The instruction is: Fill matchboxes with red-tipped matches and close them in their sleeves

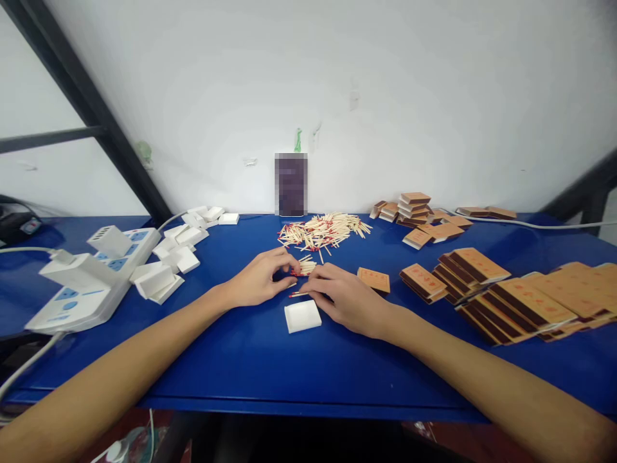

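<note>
Lying between hands (263,276) (344,296): small match bundle (307,265); white tray (303,317) on near side

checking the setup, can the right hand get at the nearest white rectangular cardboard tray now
Likely yes: the right hand is close beside the tray with nothing visible between them, though red-tipped wooden matches are at its fingers.

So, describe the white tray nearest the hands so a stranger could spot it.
On the blue table, find the heap of matches by the wall. On the near side of the left hand and right hand lies the white tray. It sits alone; other white trays cluster at left.
</note>
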`<state>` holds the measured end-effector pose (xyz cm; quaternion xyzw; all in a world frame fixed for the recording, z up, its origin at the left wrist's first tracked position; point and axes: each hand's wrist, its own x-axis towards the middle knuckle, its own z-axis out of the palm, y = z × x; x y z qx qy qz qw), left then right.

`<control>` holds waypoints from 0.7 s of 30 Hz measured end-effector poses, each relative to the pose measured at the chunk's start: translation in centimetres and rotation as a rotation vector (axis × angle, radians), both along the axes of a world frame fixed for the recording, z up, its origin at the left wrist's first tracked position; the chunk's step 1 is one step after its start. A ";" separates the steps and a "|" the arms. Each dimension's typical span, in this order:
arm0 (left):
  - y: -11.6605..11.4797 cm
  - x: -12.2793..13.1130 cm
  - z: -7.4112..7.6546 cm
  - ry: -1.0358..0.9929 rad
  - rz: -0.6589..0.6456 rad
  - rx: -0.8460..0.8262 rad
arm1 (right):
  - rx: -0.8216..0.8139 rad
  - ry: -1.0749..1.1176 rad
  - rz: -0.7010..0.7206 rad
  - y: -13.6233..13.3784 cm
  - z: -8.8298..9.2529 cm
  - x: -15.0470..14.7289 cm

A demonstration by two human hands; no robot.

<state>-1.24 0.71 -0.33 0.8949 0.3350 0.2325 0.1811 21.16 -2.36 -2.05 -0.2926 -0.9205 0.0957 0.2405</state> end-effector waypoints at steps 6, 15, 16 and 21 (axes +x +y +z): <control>-0.4 0.5 -0.3 0.126 0.039 0.090 | -0.007 0.059 0.058 0.2 -0.3 0.0; -0.7 -1.1 1.0 0.197 -0.113 0.086 | -0.004 0.025 -0.170 -0.2 0.3 0.4; -0.7 -1.2 1.1 0.198 -0.131 0.077 | -0.004 0.003 -0.211 -0.2 0.3 0.5; -1.3 -0.9 1.1 0.187 -0.173 0.081 | 0.033 -0.143 -0.357 -0.1 0.2 0.7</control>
